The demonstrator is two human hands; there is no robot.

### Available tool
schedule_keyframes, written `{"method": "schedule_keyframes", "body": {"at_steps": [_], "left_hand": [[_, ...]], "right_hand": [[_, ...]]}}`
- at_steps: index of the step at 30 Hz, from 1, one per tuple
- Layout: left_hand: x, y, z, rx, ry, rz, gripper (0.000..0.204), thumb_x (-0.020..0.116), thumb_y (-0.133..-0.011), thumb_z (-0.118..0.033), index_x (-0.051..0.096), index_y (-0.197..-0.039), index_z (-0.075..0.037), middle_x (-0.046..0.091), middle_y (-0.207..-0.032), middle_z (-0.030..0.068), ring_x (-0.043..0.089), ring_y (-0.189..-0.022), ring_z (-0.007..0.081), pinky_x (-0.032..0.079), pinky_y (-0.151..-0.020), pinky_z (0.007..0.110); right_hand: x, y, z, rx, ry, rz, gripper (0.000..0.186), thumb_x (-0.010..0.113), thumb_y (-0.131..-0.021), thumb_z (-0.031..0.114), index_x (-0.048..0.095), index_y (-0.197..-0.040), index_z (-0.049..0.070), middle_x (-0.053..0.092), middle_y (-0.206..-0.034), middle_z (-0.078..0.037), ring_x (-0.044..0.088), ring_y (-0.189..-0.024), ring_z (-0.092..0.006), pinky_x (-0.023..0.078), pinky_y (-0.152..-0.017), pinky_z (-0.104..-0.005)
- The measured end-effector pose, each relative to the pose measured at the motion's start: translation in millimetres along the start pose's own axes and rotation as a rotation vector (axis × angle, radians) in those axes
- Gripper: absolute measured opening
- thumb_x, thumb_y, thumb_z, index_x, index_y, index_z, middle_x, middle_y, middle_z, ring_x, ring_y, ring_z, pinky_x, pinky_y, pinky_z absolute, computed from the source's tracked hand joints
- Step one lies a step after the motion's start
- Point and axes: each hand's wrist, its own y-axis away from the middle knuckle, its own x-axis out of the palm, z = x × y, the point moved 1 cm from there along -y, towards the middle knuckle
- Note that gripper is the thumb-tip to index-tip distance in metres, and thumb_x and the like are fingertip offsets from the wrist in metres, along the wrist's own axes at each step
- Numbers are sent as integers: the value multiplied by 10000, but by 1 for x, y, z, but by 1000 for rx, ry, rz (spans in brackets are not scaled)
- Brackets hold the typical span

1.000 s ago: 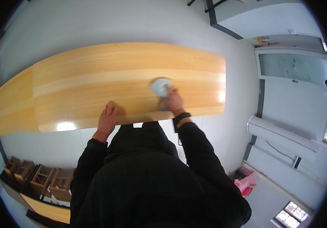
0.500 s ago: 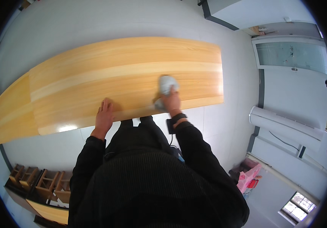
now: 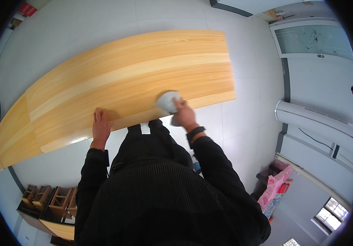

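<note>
A long wooden table (image 3: pixel 123 74) with a pale, glossy grain stretches across in front of me. My right hand (image 3: pixel 186 115) presses a grey cloth (image 3: pixel 167 101) against the tabletop near its front edge, right of centre. Part of the cloth hangs below the fingers, past that edge. My left hand (image 3: pixel 101 128) lies farther left at the same edge, fingers stretched out on the wood and holding nothing. A dark band circles my right wrist.
Several wooden stools (image 3: pixel 59 201) stand on a dark-edged table at lower left. To the right are a white rounded upright unit (image 3: pixel 316 117), a frosted glass panel (image 3: pixel 316 39) and pink fabric (image 3: pixel 276 184). Pale floor tiles (image 3: pixel 242 110) surround the table.
My right hand has drawn the cloth toward me and slightly left, closer to the table's front edge. My left hand stays at that edge. The whole view has shifted slightly.
</note>
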Motion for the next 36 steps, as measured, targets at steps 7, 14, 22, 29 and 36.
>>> {"method": "schedule_keyframes", "body": {"at_steps": [7, 14, 22, 29, 36], "left_hand": [[12, 9, 16, -77, 175, -84, 731, 702, -798, -234, 340, -1407, -52, 159, -1495, 218, 269, -1341, 399, 361, -1053, 421], [32, 41, 50, -335, 120, -185, 779, 732, -765, -302, 351, -1416, -111, 200, -1478, 249, 257, -1341, 414, 335, -1045, 485], [38, 49, 56, -349, 167, -201, 830, 739, -746, -348, 332, -1421, -89, 183, -1454, 312, 234, -1324, 474, 348, -1042, 483], [19, 44, 41, -391, 84, -81, 905, 743, -731, -402, 285, -1432, -57, 163, -1439, 338, 228, -1319, 491, 420, -992, 469], [13, 45, 36, -362, 15, -56, 974, 804, -670, -355, 271, -1421, -36, 167, -1404, 357, 251, -1290, 510, 443, -968, 453]], "right_hand": [[-62, -4, -174, 689, 13, -259, 726, 651, -766, 409, 358, -1404, 226, 489, -1175, -289, 595, -975, -448, 503, -804, -488], [-90, -74, -208, 882, -273, -443, 723, 613, -717, 363, 427, -1327, 21, 571, -1149, -312, 564, -1072, -440, 447, -932, -448], [-63, -143, -52, 349, -228, -186, 793, 646, -751, 375, 348, -1398, 25, 511, -1237, -304, 533, -1116, -430, 451, -930, -450], [63, -73, 134, -428, -308, 307, 561, 600, -807, 220, 430, -1332, 118, 503, -1189, -269, 579, -984, -432, 484, -804, -485], [48, -27, 129, -797, -103, 451, 467, 575, -755, 123, 563, -1217, 198, 562, -1087, -209, 587, -944, -394, 488, -769, -459]]}}
